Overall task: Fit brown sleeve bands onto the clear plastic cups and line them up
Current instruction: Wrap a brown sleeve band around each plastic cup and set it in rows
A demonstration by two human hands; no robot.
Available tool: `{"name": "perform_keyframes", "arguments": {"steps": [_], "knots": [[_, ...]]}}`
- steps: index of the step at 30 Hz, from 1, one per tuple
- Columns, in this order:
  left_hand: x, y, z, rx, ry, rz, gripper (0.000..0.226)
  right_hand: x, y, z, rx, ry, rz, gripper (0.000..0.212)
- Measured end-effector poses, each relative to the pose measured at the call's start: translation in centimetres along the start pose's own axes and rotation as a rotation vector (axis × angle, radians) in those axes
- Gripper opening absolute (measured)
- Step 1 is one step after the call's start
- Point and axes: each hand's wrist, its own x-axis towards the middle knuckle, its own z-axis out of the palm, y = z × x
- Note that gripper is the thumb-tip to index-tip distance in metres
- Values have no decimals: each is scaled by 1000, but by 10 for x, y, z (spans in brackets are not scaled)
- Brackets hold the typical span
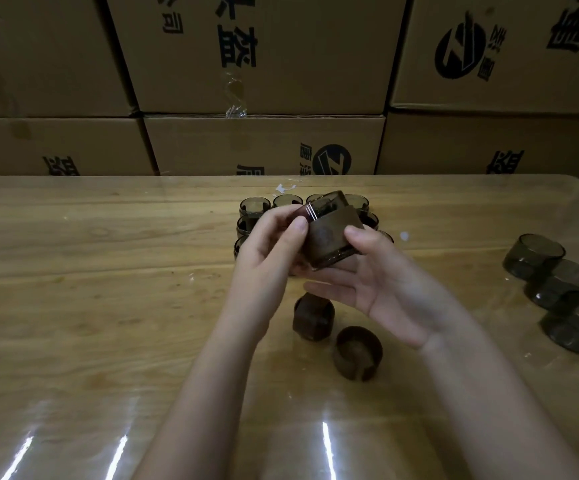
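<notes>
I see cardboard boxes (263, 143) behind the banded cups (253, 206), which stand grouped on the table (90, 306). Just in front of that group, the left hand (263, 251) pinches a tilted cup (319, 206) and the right hand (385, 285) grips its brown band (333, 237). Bare cups (554, 289) sit well right of the group, with loose bands (357, 351) nearer me.
</notes>
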Motion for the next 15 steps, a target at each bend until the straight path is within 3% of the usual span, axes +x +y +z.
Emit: {"name": "perform_keyframes", "arguments": {"steps": [7,15], "knots": [[-1,0,2,-57,-21,109,23,-1,1,-1,-61,-31,-50,66],[-5,6,9,7,109,207,31,-3,3,-1,-82,-183,-110,56]]}}
